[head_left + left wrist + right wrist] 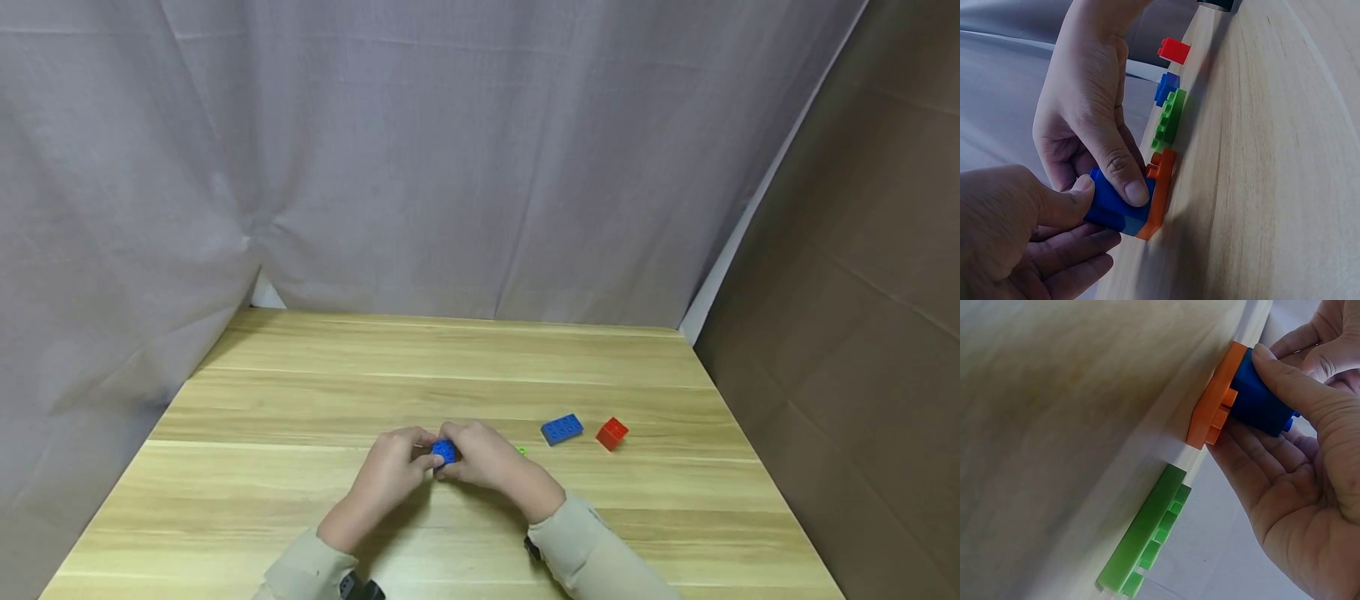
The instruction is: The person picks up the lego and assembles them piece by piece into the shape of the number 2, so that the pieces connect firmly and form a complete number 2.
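Note:
Both hands meet over a blue brick point(444, 447) near the middle of the table. My left hand point(392, 468) pinches it from the left, thumb against its studded end. From the other side my right hand point(486, 457) grips the same brick, its thumb flat along one side in the left wrist view. Against the blue brick's underside lies a flat orange brick point(1161, 195), with a few studs showing beyond the blue one point(1261, 403). A long green brick point(1147, 531) lies just past the orange one; in the head view the right hand hides most of it.
Right of the hands, another blue brick point(562, 429) lies on the wooden table point(315, 400), and a small red brick point(612, 434) sits beyond it. Grey cloth point(420, 167) hangs behind the table; a brown cloth point(862, 333) hangs along the right side.

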Demonstrator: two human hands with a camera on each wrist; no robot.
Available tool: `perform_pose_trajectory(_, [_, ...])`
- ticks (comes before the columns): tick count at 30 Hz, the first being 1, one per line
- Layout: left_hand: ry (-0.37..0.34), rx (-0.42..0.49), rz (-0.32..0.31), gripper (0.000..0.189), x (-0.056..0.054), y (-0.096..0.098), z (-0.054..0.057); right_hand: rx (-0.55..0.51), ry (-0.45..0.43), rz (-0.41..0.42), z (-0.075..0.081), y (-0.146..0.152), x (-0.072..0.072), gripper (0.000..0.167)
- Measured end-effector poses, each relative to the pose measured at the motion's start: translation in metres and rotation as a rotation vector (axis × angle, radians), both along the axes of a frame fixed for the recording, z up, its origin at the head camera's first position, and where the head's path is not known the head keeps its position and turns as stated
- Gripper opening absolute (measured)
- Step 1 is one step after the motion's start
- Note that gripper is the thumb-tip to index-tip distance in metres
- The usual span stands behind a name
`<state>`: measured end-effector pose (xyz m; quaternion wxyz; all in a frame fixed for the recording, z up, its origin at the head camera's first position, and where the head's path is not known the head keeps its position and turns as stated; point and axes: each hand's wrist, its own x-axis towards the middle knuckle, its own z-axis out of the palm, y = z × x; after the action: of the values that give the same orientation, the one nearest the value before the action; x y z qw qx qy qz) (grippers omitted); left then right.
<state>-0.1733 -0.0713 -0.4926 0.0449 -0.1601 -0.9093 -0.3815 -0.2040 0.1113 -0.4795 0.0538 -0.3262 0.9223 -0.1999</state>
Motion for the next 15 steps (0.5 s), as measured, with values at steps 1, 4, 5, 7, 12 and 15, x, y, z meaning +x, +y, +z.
perform_pose_trajectory(1, [0.001,-0.001,0.002,0.019,0.0,0.0,-0.0002,0.0,0.001,0.001,-0.0001,0.0001,0.0,0.034])
perform_pose_trajectory(4, [0.005,0.001,0.004,0.019,0.0,-0.0003,-0.0008,0.0,0.004,0.005,-0.0001,0.0002,0.0002,0.034])
perform_pose_trajectory(5, [0.008,0.002,0.005,0.019,-0.0001,-0.0004,-0.001,-0.002,0.005,0.007,0.0,0.0003,0.0003,0.033])
perform_pose_trajectory(7, [0.008,0.003,0.002,0.019,0.0001,-0.0007,-0.0011,-0.004,0.006,0.007,0.0005,0.0003,0.0008,0.033])
perform_pose_trajectory(12, [-0.007,0.01,-0.006,0.019,0.0004,-0.0018,-0.0011,-0.005,0.002,0.006,0.0014,0.0003,0.0018,0.034])
perform_pose_trajectory(15, [-0.009,0.013,-0.009,0.019,-0.0005,-0.0022,-0.0012,-0.01,-0.004,0.003,0.0013,0.0004,0.0013,0.034])
